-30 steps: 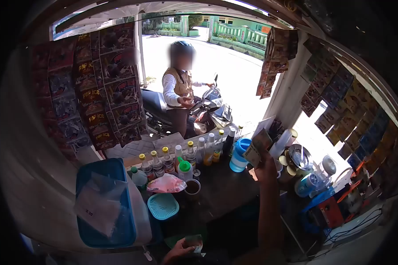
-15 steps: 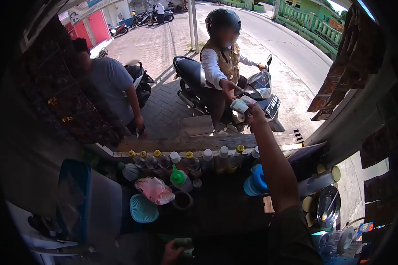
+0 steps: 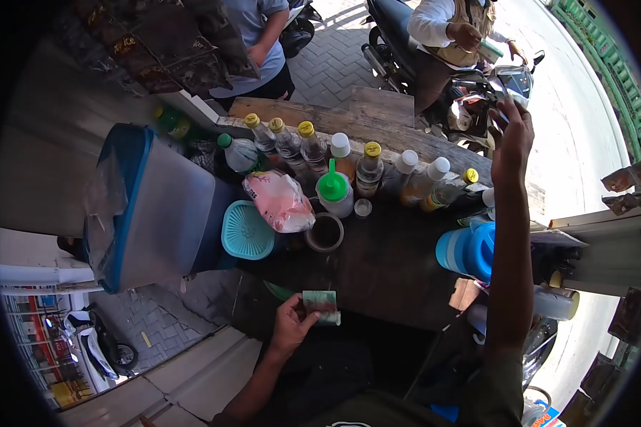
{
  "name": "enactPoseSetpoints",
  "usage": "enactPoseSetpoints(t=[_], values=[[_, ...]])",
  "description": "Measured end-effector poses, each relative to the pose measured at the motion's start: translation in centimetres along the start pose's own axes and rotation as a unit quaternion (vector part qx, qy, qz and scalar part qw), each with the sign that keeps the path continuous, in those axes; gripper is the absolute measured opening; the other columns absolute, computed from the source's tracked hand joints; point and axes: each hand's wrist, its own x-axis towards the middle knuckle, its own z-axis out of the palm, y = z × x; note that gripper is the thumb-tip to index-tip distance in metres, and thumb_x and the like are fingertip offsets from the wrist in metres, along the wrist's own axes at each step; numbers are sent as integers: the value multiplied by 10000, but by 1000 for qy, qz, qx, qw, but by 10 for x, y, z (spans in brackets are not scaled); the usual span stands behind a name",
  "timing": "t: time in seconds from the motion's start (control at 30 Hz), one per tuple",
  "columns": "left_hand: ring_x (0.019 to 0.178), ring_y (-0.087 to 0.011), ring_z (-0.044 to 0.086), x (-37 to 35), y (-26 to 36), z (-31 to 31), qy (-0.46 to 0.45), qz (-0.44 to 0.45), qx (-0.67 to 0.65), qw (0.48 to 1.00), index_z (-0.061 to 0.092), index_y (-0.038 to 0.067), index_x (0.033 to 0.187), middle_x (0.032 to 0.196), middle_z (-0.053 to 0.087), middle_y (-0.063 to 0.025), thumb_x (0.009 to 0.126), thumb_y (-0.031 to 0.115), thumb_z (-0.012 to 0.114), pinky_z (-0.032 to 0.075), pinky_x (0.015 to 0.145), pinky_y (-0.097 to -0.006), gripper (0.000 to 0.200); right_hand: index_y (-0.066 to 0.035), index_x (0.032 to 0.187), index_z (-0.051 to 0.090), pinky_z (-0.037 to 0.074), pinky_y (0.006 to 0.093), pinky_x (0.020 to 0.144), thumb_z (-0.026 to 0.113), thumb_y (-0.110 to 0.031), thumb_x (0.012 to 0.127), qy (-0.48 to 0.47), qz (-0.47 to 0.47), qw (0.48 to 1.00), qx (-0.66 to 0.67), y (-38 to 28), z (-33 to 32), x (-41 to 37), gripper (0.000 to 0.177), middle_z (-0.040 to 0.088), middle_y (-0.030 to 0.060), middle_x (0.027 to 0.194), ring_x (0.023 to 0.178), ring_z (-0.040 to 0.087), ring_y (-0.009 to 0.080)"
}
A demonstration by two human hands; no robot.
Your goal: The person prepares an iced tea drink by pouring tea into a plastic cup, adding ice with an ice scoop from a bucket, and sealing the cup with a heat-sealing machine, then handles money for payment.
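Low in the view, my left hand (image 3: 290, 324) pinches a folded greenish banknote (image 3: 322, 306) between thumb and fingers, above the dark tabletop (image 3: 377, 270). My right hand (image 3: 513, 139) is stretched out over the far ledge toward a rider on a motorcycle (image 3: 513, 80). Its fingers are a little apart, and no banknote shows in it. Just beyond it, the rider's hand (image 3: 464, 35) holds greenish banknotes (image 3: 489, 51), apart from my fingers.
Bottles with yellow and white caps (image 3: 313, 146) line the wooden ledge (image 3: 313, 117). Nearer are a green-topped squeeze bottle (image 3: 333, 188), a pink packet (image 3: 281, 203), a turquoise basket (image 3: 248, 231) and a blue jug (image 3: 470, 250). A large lidded bin (image 3: 171, 206) stands left. Another person (image 3: 253, 53) stands outside.
The banknotes between my right hand and the rider have passed to the rider's hand. My left hand and its banknote show more fully as the view tilts down.
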Motion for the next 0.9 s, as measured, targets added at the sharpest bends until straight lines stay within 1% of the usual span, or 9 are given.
enactPoseSetpoints(t=[0.07,0.2,0.23,0.43,0.63,0.7,0.73,0.83,0.9], values=[[896,-133,593,-1,13,-5,-16,65,72,995,592,-18,919,952,599,-79,746,-118,582,459,829,-253,200,-31,971,559,410,236,673,532,-217,912,-111,-58,991,-50,9,7,-85,196,598,43,853,768,556,100],[834,-174,603,-17,46,-13,-36,185,195,963,644,-2,774,887,573,-81,617,-149,569,460,761,-252,228,-4,931,573,429,250,707,481,-250,946,-373,235,897,-36,52,3,-233,263,588,35,810,784,528,87],[832,-192,607,-16,52,-19,-52,222,247,942,656,4,774,890,572,-88,600,-144,565,468,747,-264,246,-15,940,574,413,249,793,469,-283,956,-430,221,872,-77,79,-3,-260,288,564,6,847,868,513,79],[885,-187,592,-45,35,-74,-119,201,246,941,671,-14,788,965,556,-103,634,-141,524,473,768,-269,247,-12,970,574,432,247,723,689,-259,819,-450,301,840,-45,104,-16,-402,312,600,35,836,816,543,86],[955,-184,604,-80,13,-143,-199,-39,93,975,594,6,1084,994,604,-116,807,49,629,483,824,-284,282,-49,1027,576,413,203,675,652,-223,853,-500,438,742,87,97,-35,-454,258,577,-46,848,772,507,23],[952,-184,606,-81,6,-167,-300,40,229,925,604,9,1063,998,610,-115,802,79,650,481,828,-286,274,-65,1037,581,345,155,585,626,-245,872,-470,481,718,178,84,-37,-474,249,539,-79,798,698,457,-11],[949,-184,608,-78,2,-177,-377,111,349,851,615,12,1042,1003,616,-113,797,108,671,478,832,-288,270,-64,1037,583,348,156,580,621,-243,876,-495,459,720,161,91,-40,-477,244,535,-80,796,694,453,-17],[892,-241,635,-56,-14,-175,-369,120,428,816,639,36,979,922,636,-129,654,78,686,497,791,-313,331,-49,1029,598,421,232,605,627,-202,850,-534,397,744,65,88,-39,-480,237,575,-17,808,723,535,49],[851,-259,634,-45,-14,-157,-386,143,448,793,641,35,951,893,635,-131,632,81,668,503,752,-326,323,-40,1024,606,462,334,665,628,-155,787,-561,153,794,-179,96,-36,-480,263,602,82,853,783,607,194]])
